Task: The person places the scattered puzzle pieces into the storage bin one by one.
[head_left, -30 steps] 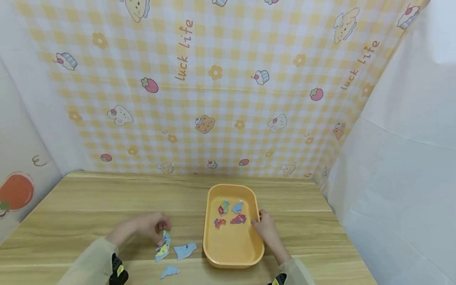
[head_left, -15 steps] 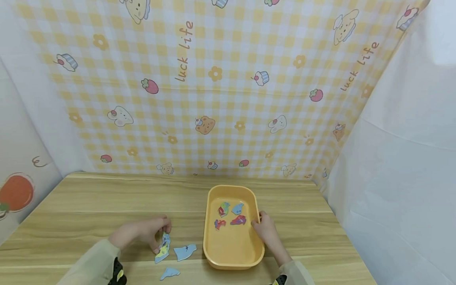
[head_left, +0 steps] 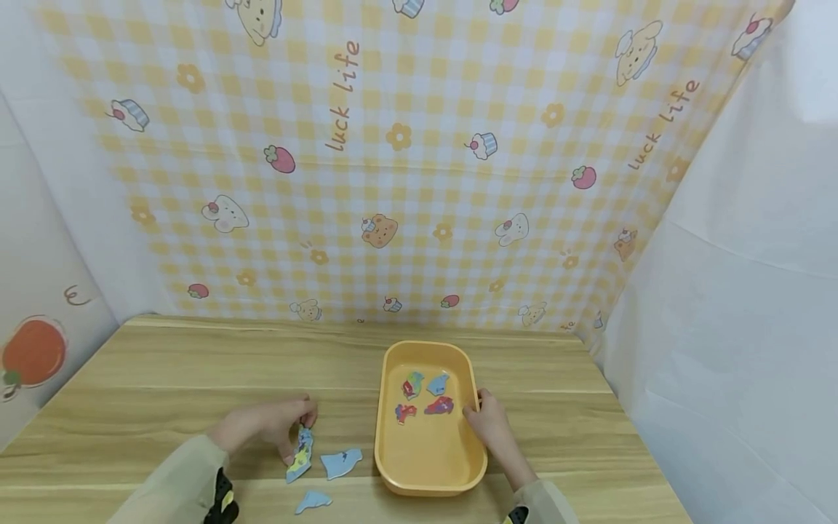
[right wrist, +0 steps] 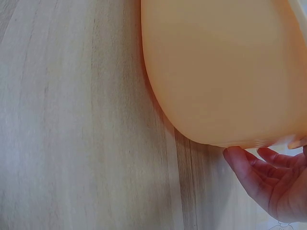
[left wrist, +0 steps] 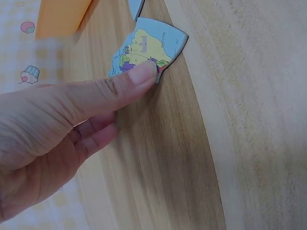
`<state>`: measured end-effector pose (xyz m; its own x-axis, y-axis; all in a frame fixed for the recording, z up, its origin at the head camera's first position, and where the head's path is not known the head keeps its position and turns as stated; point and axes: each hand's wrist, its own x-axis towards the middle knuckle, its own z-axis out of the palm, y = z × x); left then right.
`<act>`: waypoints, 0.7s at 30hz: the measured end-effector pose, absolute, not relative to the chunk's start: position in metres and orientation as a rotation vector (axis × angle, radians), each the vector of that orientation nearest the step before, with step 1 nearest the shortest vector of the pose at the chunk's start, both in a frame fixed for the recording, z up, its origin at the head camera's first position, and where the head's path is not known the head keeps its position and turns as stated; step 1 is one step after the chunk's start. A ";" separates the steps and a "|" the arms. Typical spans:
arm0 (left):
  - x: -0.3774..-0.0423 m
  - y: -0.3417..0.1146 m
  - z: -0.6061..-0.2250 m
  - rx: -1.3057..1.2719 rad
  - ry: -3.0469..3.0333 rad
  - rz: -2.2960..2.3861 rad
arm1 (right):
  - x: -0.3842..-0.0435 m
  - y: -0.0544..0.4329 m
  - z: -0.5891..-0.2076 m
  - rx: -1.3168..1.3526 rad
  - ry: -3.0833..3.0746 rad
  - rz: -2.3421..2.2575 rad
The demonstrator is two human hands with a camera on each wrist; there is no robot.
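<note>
Hands are apart: the left hand (head_left: 270, 424) pinches a blue-and-yellow, flat, map-printed piece (head_left: 300, 460) at the near left of the wood-grained surface (head_left: 563, 451); the right hand (head_left: 489, 421) grips the right rim of a yellow-orange, rounded-rectangular plastic tray (head_left: 428, 458).

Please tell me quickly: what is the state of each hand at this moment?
Left hand: holding a map-printed puzzle piece with thumb and fingers.
Right hand: holding the yellow tray by its side.

Wood tbl (head_left: 550, 444) w/ tray (head_left: 432, 462), map pcs (head_left: 341, 463).
</note>
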<state>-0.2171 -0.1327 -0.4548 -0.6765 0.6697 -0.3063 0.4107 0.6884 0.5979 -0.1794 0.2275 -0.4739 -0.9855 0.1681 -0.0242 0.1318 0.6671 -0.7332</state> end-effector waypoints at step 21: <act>-0.224 -0.150 -0.439 1.008 2.196 0.876 | -0.178 0.226 -0.472 -0.257 -2.831 1.243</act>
<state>-0.2244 -0.1497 -0.4389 -0.5581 0.8013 -0.2154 0.4329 0.5027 0.7483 -0.1782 0.2264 -0.4723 -0.9855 0.1667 -0.0305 0.1353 0.6655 -0.7340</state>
